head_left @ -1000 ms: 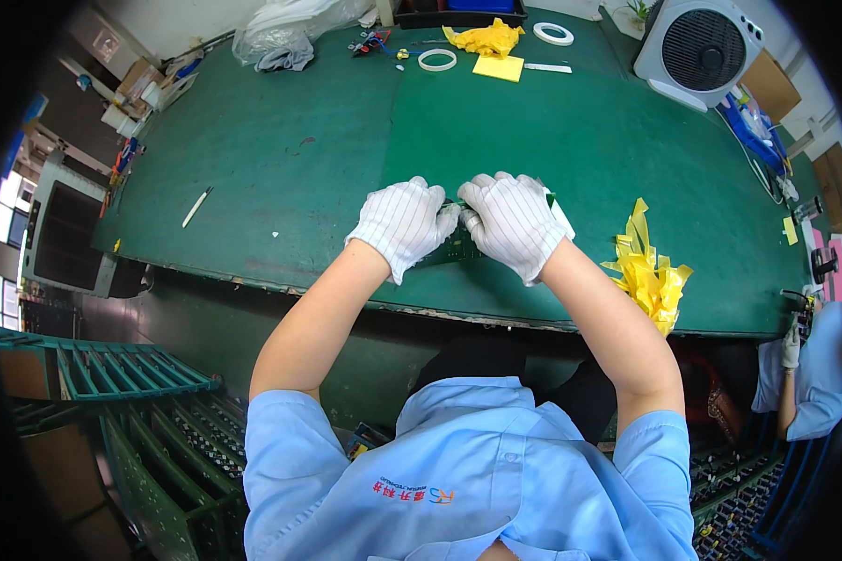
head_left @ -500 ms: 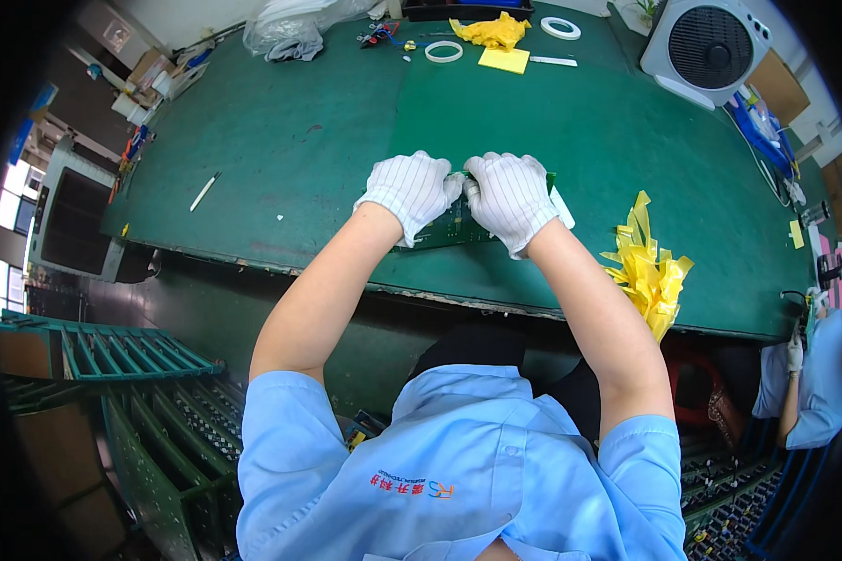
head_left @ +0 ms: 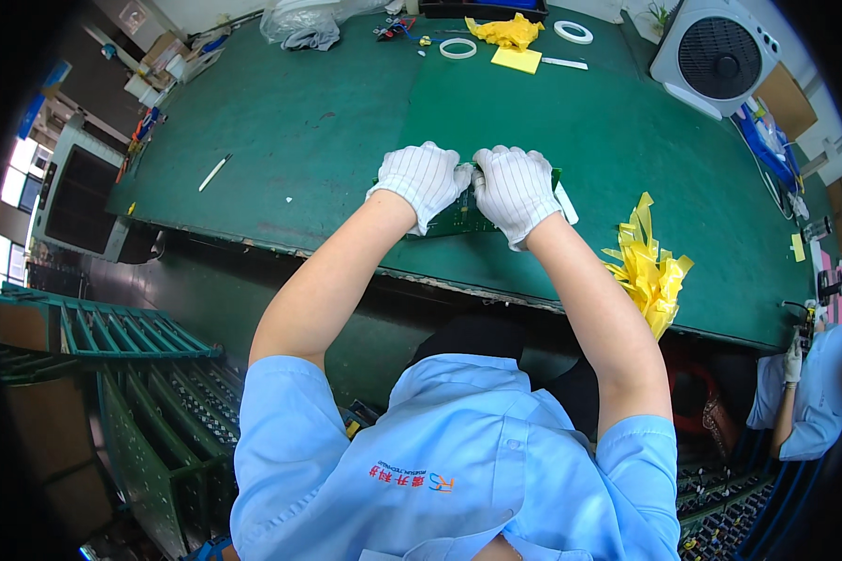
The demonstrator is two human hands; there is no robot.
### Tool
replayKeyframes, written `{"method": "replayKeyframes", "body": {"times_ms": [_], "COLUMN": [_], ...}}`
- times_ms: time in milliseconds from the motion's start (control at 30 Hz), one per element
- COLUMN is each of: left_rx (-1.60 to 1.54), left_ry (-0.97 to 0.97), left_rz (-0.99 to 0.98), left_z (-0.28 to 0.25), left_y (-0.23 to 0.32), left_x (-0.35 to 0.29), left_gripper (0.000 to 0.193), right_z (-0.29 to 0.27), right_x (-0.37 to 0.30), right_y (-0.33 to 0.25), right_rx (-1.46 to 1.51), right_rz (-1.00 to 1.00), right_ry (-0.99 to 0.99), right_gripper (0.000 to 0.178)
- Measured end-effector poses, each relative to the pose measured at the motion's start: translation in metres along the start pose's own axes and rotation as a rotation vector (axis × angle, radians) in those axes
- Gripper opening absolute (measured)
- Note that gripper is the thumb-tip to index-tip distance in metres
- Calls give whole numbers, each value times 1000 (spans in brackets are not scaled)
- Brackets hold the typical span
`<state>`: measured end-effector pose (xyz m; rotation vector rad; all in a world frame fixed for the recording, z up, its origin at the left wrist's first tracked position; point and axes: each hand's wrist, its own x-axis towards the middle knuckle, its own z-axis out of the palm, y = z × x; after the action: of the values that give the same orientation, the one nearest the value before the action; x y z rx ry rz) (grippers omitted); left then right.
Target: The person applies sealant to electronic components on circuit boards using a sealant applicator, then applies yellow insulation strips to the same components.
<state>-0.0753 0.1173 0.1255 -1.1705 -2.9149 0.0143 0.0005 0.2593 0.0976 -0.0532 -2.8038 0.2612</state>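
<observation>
Both my hands wear white gloves with thin dark stripes. My left hand (head_left: 423,181) and my right hand (head_left: 515,194) are side by side over the workbench, their fingers curled and closed on a green circuit board (head_left: 462,221). Much of the board is hidden beneath the gloves; small parts or marks show on its near portion. The fingertips and thumbs nearly meet at the board's middle. Just beyond my right hand lies a white flat strip (head_left: 565,203). To the right of my right forearm sits a bunch of crumpled yellow tape strips (head_left: 653,271).
On the green workbench (head_left: 281,140), a white pen-like tool (head_left: 215,173) lies left. Tape rolls (head_left: 457,49), a yellow pad (head_left: 516,60) and crumpled yellow material (head_left: 507,33) lie far back. A grey fan (head_left: 718,58) stands back right; a co-worker's gloved hand (head_left: 793,363) shows far right.
The view has turned slightly, so bench items sit a little further right. Both hands stay closed on the circuit board, with only a slight shift.
</observation>
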Motion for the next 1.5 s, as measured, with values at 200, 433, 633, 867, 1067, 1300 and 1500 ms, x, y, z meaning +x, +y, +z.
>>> {"method": "replayKeyframes", "body": {"times_ms": [200, 433, 633, 867, 1067, 1300, 1500], "left_rx": [-46, -104, -263, -193, -197, -167, 91], "left_ry": [-96, -121, -381, -194, 195, 200, 413], "left_rz": [-183, -169, 169, 209, 98, 17, 144], "left_z": [-15, -15, -35, -10, -14, -29, 28], "left_y": [6, -4, -33, -22, -1, -20, -54], "left_x": [-3, -18, -17, -7, 12, 11, 59], "left_gripper": [47, 56, 61, 44, 40, 41, 64], "right_z": [6, -25, -26, -5, -37, -85, -63], "right_x": [8, 14, 9, 6, 34, 25, -17], "right_y": [-23, -14, -24, -23, -20, 57, -2], "right_rx": [-103, -11, -4, 5, 20, 351, 117], "right_rz": [118, -5, -91, 26, 173, 452, 290], "right_ry": [-41, -255, -374, -164, -23, 7, 20], "right_gripper": [21, 28, 29, 23, 25, 33, 30]}}
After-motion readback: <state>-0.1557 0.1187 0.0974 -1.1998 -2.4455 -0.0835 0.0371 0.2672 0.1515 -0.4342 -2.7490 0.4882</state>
